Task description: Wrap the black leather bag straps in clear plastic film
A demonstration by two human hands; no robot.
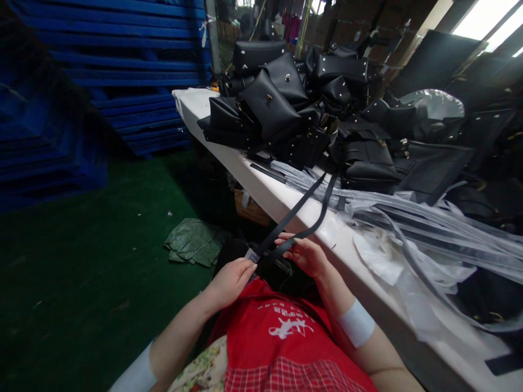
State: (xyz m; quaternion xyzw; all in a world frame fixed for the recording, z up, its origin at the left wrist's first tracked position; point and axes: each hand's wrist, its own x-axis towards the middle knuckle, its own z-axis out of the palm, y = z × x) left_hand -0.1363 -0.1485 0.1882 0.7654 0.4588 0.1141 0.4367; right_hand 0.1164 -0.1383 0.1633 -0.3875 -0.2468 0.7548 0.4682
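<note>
Far left, upper left of frame: blue pallets (139, 46), stacked, on green floor (122, 228). Left of center: crumpled green sack (196, 242) on the floor.

Lower center: left hand (232, 280) pinching the near end of the black strap (295, 211), thumb on top – clear plastic (252, 255) at that spot, just past the fingertips. Strap makes two runs from frame center up to the table edge by the bags. Red apron (286, 321) below the hands, bottom center.

Right of that: right hand (304, 256), fingers spread at the lower run, touching it – can't tell if it's clamped or just resting there. Pale band (357, 322) on that forearm.

Box (251, 208) under the white table (261, 188). Black bags (272, 106) heaped on the table, upper center to upper right. Plastic sleeves (417, 218) lie along it, right side.
</note>
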